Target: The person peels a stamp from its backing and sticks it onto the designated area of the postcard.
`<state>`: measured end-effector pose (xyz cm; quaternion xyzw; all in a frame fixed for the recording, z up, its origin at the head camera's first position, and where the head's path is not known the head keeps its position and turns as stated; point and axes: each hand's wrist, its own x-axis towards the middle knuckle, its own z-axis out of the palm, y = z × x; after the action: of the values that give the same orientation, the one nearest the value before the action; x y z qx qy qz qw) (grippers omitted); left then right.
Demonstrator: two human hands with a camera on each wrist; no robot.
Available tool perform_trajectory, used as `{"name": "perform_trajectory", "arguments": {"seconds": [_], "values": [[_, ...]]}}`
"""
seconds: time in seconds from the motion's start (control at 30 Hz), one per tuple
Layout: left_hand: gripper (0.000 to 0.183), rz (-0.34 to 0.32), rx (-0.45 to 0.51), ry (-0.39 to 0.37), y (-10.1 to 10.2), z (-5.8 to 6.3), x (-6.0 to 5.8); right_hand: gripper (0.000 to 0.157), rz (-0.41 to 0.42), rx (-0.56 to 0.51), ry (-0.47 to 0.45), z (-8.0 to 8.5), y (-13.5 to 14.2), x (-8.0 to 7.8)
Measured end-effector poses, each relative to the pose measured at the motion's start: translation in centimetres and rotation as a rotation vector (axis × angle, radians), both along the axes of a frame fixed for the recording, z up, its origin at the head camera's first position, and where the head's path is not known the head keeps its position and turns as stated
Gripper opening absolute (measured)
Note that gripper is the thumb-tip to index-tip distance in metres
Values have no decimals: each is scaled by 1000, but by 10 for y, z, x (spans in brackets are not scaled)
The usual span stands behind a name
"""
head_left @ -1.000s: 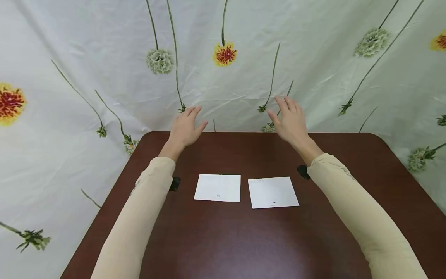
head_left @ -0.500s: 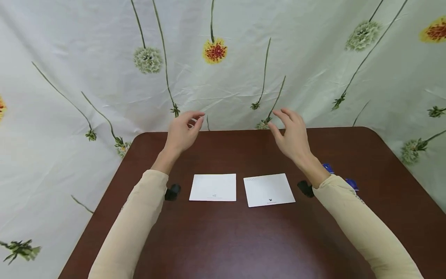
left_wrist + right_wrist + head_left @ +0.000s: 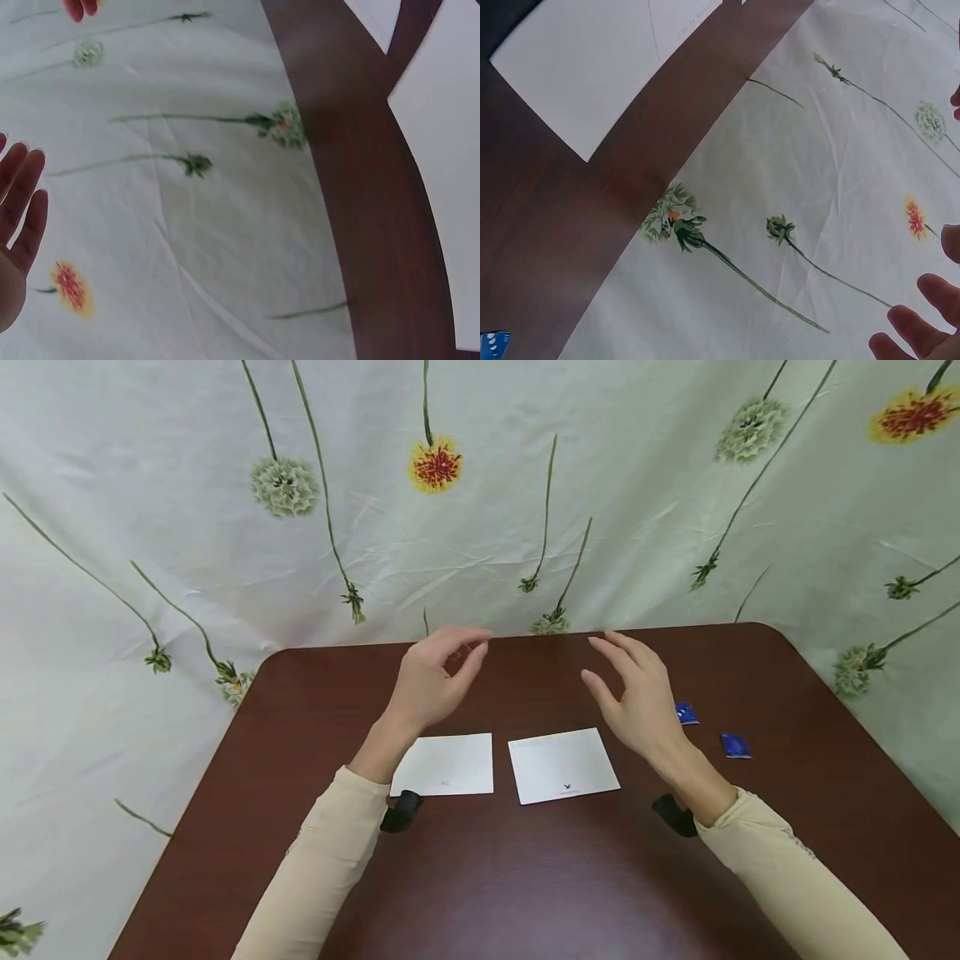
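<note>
My left hand point(image 3: 435, 681) hovers above the far edge of the left white envelope point(image 3: 450, 766), its fingers loosely bent and nothing between them. The wrist and black wrist camera hide that envelope's left end in the head view. My right hand point(image 3: 641, 702) is raised beyond and to the right of the other white envelope point(image 3: 564, 768), fingers spread, holding nothing. Both envelopes lie flat, side by side with a narrow gap. In the left wrist view several fingers of my left hand point(image 3: 21, 217) show at the left edge; the right wrist view has my right fingers point(image 3: 911, 330) at lower right.
Two small blue packets, one point(image 3: 687, 713) partly behind my right hand and another point(image 3: 736, 746) farther right, lie on the dark brown table point(image 3: 480, 893). A white flowered cloth point(image 3: 480, 552) hangs behind the table's far edge.
Both hands have come lower and nearer, and the left has moved right with its fingers more bent. The head view has turned slightly right. The blue packets have come into sight beside my right arm.
</note>
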<state>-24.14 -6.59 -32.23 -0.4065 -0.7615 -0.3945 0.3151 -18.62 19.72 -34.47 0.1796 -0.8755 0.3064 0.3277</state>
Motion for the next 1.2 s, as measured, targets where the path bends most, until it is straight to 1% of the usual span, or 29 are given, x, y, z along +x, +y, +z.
{"name": "perform_trajectory", "arguments": {"seconds": [0.1, 0.17, 0.3, 0.37, 0.43, 0.53, 0.63, 0.83, 0.93, 1.03, 1.1, 1.2], "values": [[16, -42, 1, 28, 11, 0, 9, 42, 10, -3, 17, -4, 4, 11], [16, -76, 6, 34, 18, -2, 14, 42, 20, -3, 20, -6, 6, 18], [17, -174, 20, 17, 30, -8, 23, 44, 36, -8, 12, -14, 11, 31], [17, -223, 15, 4, 35, -11, 26, 44, 38, -15, 14, -18, 15, 35], [17, -257, 1, -6, 41, -14, 29, 45, 34, -19, 18, -22, 20, 39], [18, -289, -22, -17, 49, -18, 32, 45, 21, -28, 14, -28, 27, 42], [18, -317, -32, -36, 57, -22, 33, 44, 4, -33, -11, -33, 36, 45], [18, -350, -60, -78, 75, -30, 37, 42, -47, -10, -59, -43, 57, 51], [18, -374, -66, -104, 86, -35, 39, 41, -93, 14, -94, -48, 70, 52], [18, -390, -90, -132, 98, -41, 43, 39, -136, 35, -153, -55, 84, 51], [18, -395, -124, -138, 108, -47, 45, 38, -159, 45, -213, -60, 94, 49], [18, -408, -190, -133, 125, -55, 48, 39, -200, 61, -333, -63, 111, 47]]}}
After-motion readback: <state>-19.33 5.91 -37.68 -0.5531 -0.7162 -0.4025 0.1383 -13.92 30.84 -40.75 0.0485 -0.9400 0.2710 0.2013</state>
